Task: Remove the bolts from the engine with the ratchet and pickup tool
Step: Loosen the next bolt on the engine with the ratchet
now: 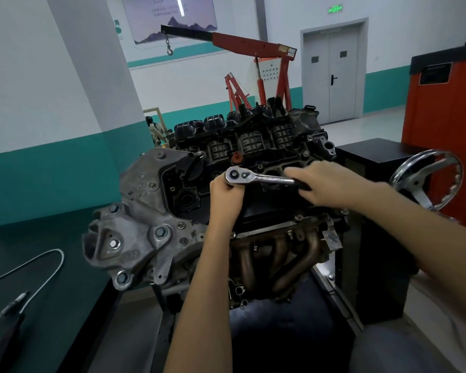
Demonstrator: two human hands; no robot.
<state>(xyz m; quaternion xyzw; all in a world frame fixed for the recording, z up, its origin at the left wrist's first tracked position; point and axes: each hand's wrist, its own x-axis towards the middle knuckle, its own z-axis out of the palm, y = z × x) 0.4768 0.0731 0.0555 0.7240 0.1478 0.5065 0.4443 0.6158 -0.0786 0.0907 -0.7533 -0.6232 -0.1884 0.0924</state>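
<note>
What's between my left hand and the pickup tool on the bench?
The engine's grey end bracket juts out between the left hand, on the ratchet, and the pickup tool; nothing else visible.

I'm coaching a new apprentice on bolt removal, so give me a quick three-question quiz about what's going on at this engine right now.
1. True or false: the pickup tool lies on the bench left of the engine, in neither hand.
2. What does the right hand grip? A) the handle of the ratchet B) the pickup tool C) a loose bolt
3. Fill in: the left hand holds the ratchet at its ____, on top of the engine.

Key: 1 true; 2 A; 3 head
</note>
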